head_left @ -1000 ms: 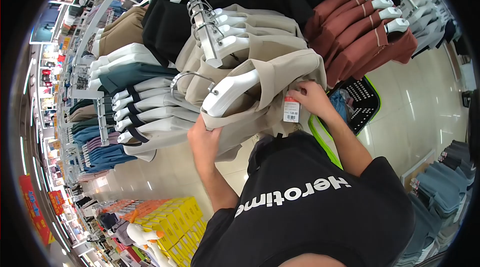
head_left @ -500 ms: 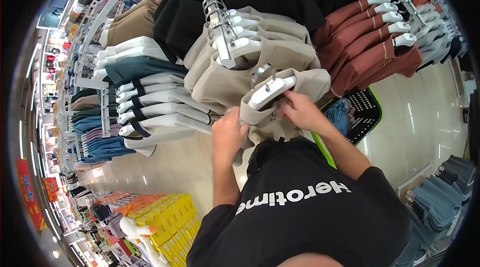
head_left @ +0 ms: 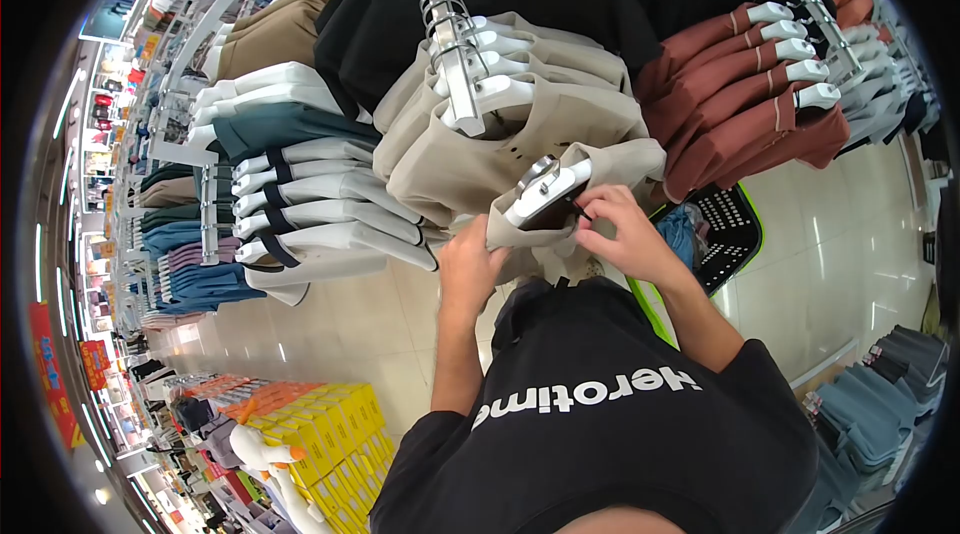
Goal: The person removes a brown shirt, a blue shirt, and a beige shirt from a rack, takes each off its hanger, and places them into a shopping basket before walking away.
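A beige garment (head_left: pixel 640 160) on a white hanger (head_left: pixel 548 196) is off the rail, close in front of my body. My left hand (head_left: pixel 470 264) grips the garment's collar edge at its left side, fingers closed on the cloth. At the right side of the neck opening, my right hand (head_left: pixel 618 229) has its fingers pinched together near a small dark item; what they hold is too small to make out. Just beyond, several similar beige garments (head_left: pixel 440 159) hang from a metal rail arm (head_left: pixel 460 99).
Grey-white garments (head_left: pixel 330 199) hang at the left, rust-red ones (head_left: pixel 720 119) at the right. A black basket (head_left: pixel 735 234) with a green rim holds blue clothing (head_left: pixel 675 234). Yellow boxes (head_left: pixel 330 434) and a white goose figure (head_left: pixel 262 449) stand lower left.
My right hand has drawn back slightly from the collar, its fingers now pinched near the opening. The hanger has tilted, and the view has shifted a little.
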A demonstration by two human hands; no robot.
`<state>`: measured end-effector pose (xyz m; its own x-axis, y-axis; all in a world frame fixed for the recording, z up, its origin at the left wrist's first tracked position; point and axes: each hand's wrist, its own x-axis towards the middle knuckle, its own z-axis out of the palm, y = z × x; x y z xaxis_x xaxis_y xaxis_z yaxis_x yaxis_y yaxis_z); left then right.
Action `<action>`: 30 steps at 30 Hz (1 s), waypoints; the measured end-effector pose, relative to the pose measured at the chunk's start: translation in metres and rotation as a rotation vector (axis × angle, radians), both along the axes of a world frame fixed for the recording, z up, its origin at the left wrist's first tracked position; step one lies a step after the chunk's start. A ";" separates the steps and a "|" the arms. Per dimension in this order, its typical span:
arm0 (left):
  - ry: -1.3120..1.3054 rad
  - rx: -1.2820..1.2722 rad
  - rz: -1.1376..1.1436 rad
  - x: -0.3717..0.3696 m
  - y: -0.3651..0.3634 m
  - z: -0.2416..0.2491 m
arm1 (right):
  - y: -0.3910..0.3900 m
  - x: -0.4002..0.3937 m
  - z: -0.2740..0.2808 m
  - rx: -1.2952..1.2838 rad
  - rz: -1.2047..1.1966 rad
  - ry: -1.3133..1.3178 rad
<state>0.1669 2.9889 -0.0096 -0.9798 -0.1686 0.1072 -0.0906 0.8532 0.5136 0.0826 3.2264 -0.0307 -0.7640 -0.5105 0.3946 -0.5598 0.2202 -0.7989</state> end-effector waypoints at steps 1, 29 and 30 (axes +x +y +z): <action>0.005 0.028 -0.002 -0.002 0.002 0.002 | 0.005 0.000 0.008 0.002 0.002 0.000; -0.049 0.115 -0.209 -0.017 0.030 0.008 | 0.033 -0.024 0.016 0.138 -0.024 -0.049; -0.057 0.089 -0.250 -0.017 0.028 0.003 | 0.033 -0.028 0.013 0.195 0.039 -0.129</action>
